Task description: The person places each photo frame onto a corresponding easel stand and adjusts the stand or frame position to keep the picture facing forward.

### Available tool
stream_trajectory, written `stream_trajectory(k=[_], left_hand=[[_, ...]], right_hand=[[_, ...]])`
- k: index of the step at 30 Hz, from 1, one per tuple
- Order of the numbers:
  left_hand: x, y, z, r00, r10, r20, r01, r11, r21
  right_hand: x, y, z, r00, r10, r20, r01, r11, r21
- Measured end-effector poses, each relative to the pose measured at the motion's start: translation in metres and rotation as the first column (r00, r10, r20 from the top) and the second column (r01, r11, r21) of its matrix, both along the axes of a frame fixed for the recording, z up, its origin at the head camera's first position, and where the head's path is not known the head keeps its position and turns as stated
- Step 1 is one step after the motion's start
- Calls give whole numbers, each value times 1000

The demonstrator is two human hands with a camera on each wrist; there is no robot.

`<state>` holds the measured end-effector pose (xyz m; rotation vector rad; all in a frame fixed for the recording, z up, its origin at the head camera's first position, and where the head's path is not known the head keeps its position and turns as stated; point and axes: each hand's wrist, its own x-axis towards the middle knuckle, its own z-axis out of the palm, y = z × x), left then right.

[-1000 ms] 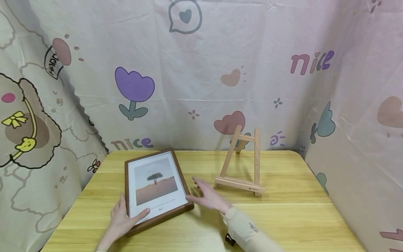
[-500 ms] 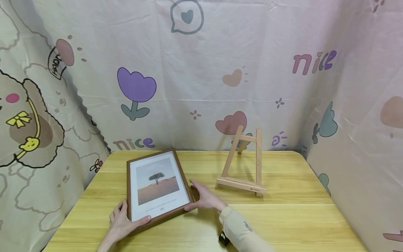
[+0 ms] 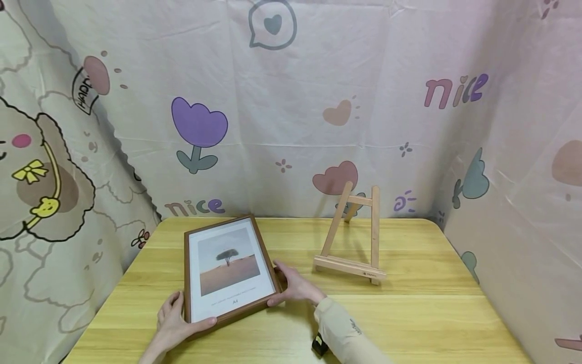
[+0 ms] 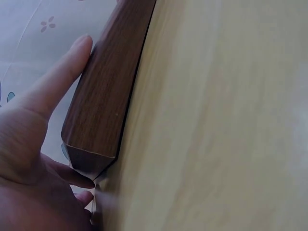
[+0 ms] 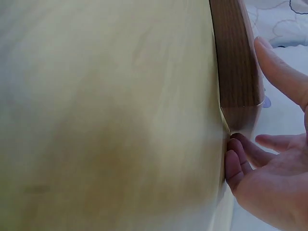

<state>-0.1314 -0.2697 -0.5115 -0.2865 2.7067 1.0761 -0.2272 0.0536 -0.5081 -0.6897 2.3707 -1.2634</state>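
Note:
A brown picture frame (image 3: pixel 231 316) with a tree print lies slightly turned on the left of the table. My left hand (image 3: pixel 172 319) grips its near left corner, the thumb over the front edge and the fingers along the left side. At the near right corner my right hand (image 3: pixel 295 287) holds the frame, thumb at the front. In the left wrist view the fingers of the left hand (image 4: pixel 29 139) reach the corner's lower edge. The right wrist view has the right hand (image 5: pixel 274 178) with fingertips curled at the frame's bottom edge, partly hidden.
A small wooden easel (image 3: pixel 350 265) stands right of the frame, its front ledge facing me. The wooden table (image 3: pixel 423 303) ends at a patterned curtain (image 3: pixel 273 116) behind, with curtains also on both sides. A black wrist device (image 3: pixel 320 345) sits by the right sleeve.
My right hand has moved left from beside the frame and taken hold of its near right corner. The left hand keeps its corner, its fingers now bent more. The view has shifted slightly.

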Motion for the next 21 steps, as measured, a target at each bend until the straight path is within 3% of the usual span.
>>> stream_trajectory(k=[11, 21], left_hand=[[2, -3, -1, 1000, 6, 11, -6, 997, 82], [4, -4, 0, 999, 22, 24, -25, 990, 136]], right_hand=[[2, -5, -2, 1000, -30, -5, 30, 1000, 1], [1, -10, -4, 996, -24, -85, 25, 1000, 3]])
